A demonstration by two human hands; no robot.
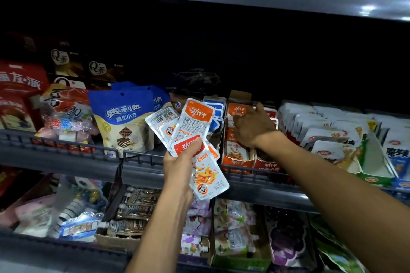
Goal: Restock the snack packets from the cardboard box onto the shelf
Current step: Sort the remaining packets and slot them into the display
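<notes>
Head view: a dim shop aisle with a dark shelf (142, 168) fronted by a low wire rail, another tier below. On it stands an open orange display box (238, 153) holding upright orange-and-white snack packets (237, 110), a second orange box just beside it. The right hand (253, 127) reaches into that box, fingers curled among the packets — whether it grips one I cannot tell. The left hand (177, 167) clamps a fan of loose packets (195, 126) — at least four — before the rail. Two blue wafer bags (124, 122) stand left.

orange-white snack packets (197, 139) fanned, more upright in shelf (142, 162) box (237, 153)
</notes>
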